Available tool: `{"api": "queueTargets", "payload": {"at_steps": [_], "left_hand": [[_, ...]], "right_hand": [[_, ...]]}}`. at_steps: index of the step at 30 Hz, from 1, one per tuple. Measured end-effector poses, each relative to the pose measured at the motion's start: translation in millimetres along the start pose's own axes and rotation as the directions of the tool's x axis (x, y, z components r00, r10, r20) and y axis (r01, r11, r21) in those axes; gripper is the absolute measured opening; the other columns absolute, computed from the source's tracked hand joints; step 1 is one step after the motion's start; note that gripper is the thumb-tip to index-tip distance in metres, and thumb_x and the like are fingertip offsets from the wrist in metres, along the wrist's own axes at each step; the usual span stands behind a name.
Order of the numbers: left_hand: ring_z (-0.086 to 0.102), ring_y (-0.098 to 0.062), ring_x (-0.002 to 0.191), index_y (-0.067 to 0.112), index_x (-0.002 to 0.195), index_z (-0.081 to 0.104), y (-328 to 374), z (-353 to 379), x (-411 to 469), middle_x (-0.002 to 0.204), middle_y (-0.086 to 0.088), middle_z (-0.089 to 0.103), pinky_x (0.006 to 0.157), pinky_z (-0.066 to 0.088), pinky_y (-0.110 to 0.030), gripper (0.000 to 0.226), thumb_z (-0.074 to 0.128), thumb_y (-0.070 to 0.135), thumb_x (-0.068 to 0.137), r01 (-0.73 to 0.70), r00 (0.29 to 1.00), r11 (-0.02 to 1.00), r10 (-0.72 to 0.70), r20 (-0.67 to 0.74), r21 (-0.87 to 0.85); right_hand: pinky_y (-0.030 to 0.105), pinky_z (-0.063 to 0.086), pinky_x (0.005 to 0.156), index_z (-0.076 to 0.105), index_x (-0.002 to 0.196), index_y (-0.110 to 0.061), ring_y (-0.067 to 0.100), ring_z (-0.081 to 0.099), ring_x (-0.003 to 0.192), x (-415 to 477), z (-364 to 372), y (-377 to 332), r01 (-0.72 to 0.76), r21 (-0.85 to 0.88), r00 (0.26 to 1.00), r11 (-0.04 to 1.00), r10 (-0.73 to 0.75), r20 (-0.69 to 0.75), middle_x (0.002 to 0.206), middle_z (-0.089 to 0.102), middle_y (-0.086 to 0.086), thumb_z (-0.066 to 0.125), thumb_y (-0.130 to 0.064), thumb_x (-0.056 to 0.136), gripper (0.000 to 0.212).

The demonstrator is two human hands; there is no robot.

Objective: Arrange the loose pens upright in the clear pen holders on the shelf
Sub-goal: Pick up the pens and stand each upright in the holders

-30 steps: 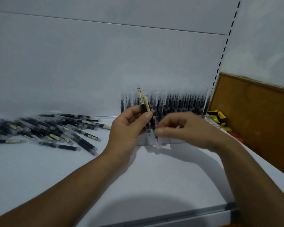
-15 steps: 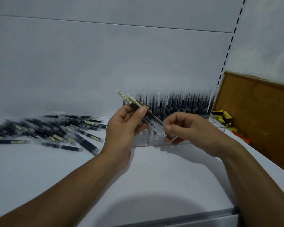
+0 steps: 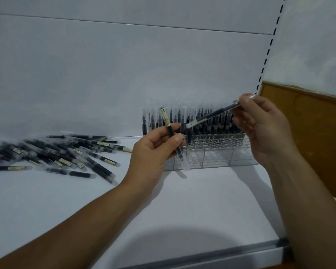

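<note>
My left hand [image 3: 159,150] grips one black pen [image 3: 168,125] with a cream label, held nearly upright in front of the clear pen holders [image 3: 217,158]. My right hand [image 3: 264,129] pinches a second black pen [image 3: 211,115] by its upper end; it slants down to the left above the holders. The back rows of the holders are filled with upright black pens [image 3: 202,121], and the front sockets show as open rings. A heap of loose pens [image 3: 62,154] lies flat on the white shelf [image 3: 202,206] to the left.
A brown wooden board [image 3: 308,136] stands right of the holders. A slotted shelf upright [image 3: 268,49] runs up the back right. The shelf's metal front edge [image 3: 221,255] is near me.
My right hand has drawn one pen out of the left hand's pair and lifted it up and right, over the holders. The left hand keeps one pen, now more upright.
</note>
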State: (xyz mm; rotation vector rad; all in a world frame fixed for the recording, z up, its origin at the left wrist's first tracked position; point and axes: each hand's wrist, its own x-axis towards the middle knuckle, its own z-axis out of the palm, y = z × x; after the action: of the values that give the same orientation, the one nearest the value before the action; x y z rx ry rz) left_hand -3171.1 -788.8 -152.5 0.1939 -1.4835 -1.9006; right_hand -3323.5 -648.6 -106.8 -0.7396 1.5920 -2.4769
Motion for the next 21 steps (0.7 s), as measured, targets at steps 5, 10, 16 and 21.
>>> {"api": "queueTargets", "payload": {"at_steps": [5,10,16,21], "left_hand": [[0.071,-0.013,0.085,0.014,0.105,0.066,-0.7,1.5,-1.1,0.093,-0.005,0.076,0.079,0.056,-0.022,0.022,0.065,0.004,0.086,-0.007,1.0,1.0,0.007,0.018,0.019],[0.071,-0.014,0.09,0.014,0.106,0.066,-1.9,0.4,-1.2,0.094,-0.003,0.076,0.08,0.056,-0.023,0.02,0.064,0.007,0.087,0.003,0.999,0.999,-0.005,0.041,0.046],[0.071,-0.013,0.089,0.014,0.105,0.066,-1.2,1.9,-0.9,0.094,-0.004,0.075,0.083,0.057,-0.025,0.018,0.064,0.008,0.088,0.003,0.999,0.998,-0.006,0.045,0.065],[0.07,-0.011,0.088,0.014,0.103,0.069,-3.1,1.8,-1.0,0.091,-0.003,0.075,0.082,0.057,-0.025,0.016,0.064,0.01,0.088,0.009,0.999,0.996,-0.011,0.03,0.084]], "right_hand": [[0.025,0.057,0.076,0.066,0.101,-0.018,0.015,0.07,0.098,7.2,5.7,-1.9,0.2,-0.272,0.978,0.941,-0.21,-0.008,0.104,0.071,0.001,0.068,-0.017,0.09,0.011],[0.043,0.059,0.081,0.066,0.103,-0.022,0.023,0.068,0.095,9.7,21.1,8.3,0.271,-0.466,0.961,0.842,-0.262,0.086,0.098,0.07,0.006,0.069,-0.021,0.09,0.013],[0.046,0.057,0.082,0.064,0.104,-0.027,0.017,0.066,0.085,15.6,34.6,21.4,0.306,-0.657,0.952,0.688,-0.201,0.233,0.09,0.069,-0.003,0.069,-0.031,0.089,0.016],[0.041,0.058,0.078,0.063,0.102,-0.026,0.014,0.066,0.079,19.6,36.3,28.7,0.281,-0.711,0.959,0.645,-0.204,0.195,0.087,0.068,-0.005,0.07,-0.036,0.088,0.019]]}}
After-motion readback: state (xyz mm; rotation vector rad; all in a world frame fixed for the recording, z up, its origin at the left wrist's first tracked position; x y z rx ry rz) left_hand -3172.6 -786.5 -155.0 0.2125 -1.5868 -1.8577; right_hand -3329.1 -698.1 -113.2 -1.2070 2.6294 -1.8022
